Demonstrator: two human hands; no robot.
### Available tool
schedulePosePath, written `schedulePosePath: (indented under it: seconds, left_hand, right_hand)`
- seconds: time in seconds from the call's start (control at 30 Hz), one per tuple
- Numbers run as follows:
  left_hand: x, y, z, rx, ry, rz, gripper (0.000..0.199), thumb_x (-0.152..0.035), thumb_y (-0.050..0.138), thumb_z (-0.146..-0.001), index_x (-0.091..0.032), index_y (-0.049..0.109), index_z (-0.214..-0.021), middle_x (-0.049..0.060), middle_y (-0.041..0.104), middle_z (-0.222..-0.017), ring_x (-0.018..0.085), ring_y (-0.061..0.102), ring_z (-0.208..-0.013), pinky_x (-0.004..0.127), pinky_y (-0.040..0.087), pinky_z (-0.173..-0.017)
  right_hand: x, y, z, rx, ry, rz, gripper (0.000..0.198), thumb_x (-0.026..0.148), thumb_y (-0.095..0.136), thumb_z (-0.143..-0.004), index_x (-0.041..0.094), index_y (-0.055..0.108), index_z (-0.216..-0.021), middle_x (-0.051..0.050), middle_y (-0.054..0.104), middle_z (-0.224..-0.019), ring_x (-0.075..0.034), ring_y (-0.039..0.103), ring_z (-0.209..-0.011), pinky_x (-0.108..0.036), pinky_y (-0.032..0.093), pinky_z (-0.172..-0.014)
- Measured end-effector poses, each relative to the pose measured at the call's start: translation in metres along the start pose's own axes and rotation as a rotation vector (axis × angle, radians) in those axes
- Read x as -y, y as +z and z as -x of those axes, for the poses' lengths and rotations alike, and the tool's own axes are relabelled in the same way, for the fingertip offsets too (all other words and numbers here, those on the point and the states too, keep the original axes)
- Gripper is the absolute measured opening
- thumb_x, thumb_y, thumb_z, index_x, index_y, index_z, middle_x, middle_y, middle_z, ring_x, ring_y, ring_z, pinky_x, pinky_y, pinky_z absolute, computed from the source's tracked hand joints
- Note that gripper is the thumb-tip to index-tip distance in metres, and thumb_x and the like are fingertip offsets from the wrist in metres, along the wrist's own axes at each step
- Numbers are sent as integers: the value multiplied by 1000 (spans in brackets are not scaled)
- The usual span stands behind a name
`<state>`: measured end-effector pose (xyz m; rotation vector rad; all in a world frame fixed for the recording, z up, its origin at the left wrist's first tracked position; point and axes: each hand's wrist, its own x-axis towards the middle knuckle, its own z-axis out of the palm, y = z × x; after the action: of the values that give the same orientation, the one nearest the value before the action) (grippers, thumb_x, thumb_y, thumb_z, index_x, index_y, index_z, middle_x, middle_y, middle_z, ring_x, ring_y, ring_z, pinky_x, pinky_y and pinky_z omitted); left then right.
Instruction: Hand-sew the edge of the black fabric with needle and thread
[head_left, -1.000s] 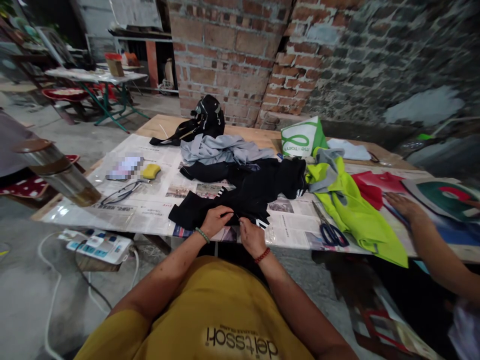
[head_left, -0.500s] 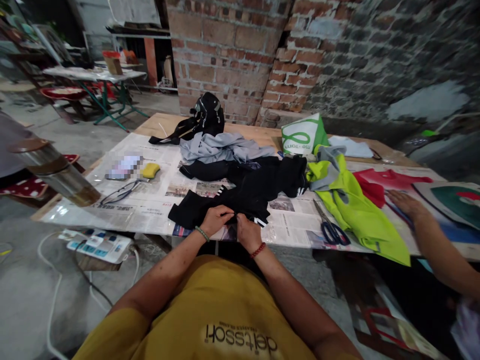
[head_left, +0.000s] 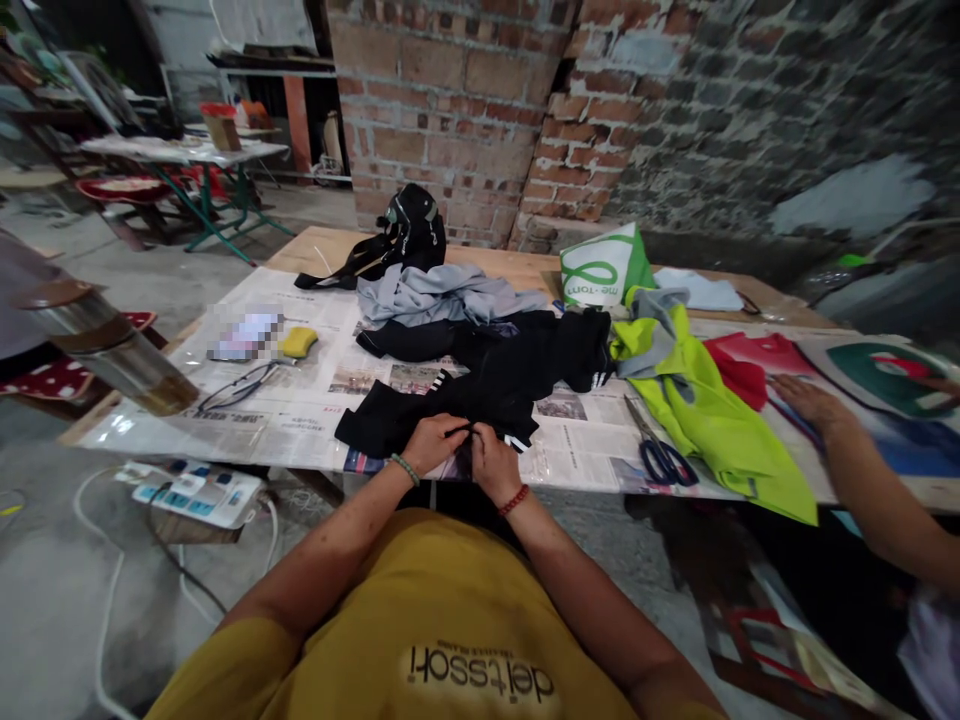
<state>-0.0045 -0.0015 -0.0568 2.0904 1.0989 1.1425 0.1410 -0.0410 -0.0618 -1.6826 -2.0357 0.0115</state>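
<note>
A black garment with white stripes (head_left: 390, 412) lies at the front edge of the newspaper-covered table (head_left: 262, 425). My left hand (head_left: 437, 442), with a green bead bracelet, pinches the garment's near edge. Right beside it, my right hand (head_left: 493, 462), with a red bracelet, grips the same edge, its fingertips nearly meeting the left ones. What exactly lies between the fingertips is too small to make out. Behind, more black clothing (head_left: 525, 350) and a grey cloth (head_left: 450, 292) are heaped. Scissors with dark handles (head_left: 664, 460) rest to the right of my hands.
To the left are a tilted tea bottle (head_left: 112, 350), glasses (head_left: 240, 388), a phone (head_left: 246, 335) and a yellow sponge (head_left: 298, 342). A black bag (head_left: 416, 225) stands behind. On the right lies a neon-yellow garment (head_left: 705, 400); a co-worker's hand (head_left: 810, 405) is by an iron (head_left: 885, 370).
My right hand has shifted slightly, its fingers now closer to the left fingertips. At the right, the co-worker's iron has moved left a little. The garment stays in place.
</note>
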Motion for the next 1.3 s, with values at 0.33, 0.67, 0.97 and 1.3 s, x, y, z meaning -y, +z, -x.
schedulePosePath:
  seconds: [0.33, 0.67, 0.97, 1.3]
  left_hand:
    - [-3, 0, 1, 74, 66, -58, 23, -16, 53, -82, -19, 68, -99, 5, 69, -89, 14, 64, -80, 24, 52, -76]
    - [-6, -3, 0, 67, 54, -18, 23, -15, 52, -82, -19, 69, -98, 5, 69, -85, 12, 63, -75, 22, 51, -72]
    - [-5, -1, 0, 70, 61, -51, 23, -15, 51, -83, -19, 69, -96, 4, 68, -82, 12, 62, -75, 22, 50, -71]
    - [-4, -1, 1, 33, 67, 21, 21, -16, 51, -83, -17, 70, -92, 4, 69, -81, 12, 62, -75, 22, 50, -72]
  right_hand:
    - [-2, 0, -1, -31, 61, -115, 25, 25, 34, -88, 15, 55, -97, -7, 67, -78, -17, 63, -64, -24, 41, -55]
    - [-9, -11, -1, -222, 251, -606, 29, 35, 42, -85, 16, 57, -101, -6, 67, -82, -13, 61, -65, -25, 49, -61]
    - [-2, -13, -26, -115, 216, -624, 28, 37, 51, -79, 17, 68, -85, -6, 69, -85, -16, 62, -76, -27, 49, -72]
    - [2, -6, -14, -70, 314, -703, 31, 40, 50, -79, 15, 64, -90, -4, 66, -76, -11, 53, -48, -25, 44, -48]
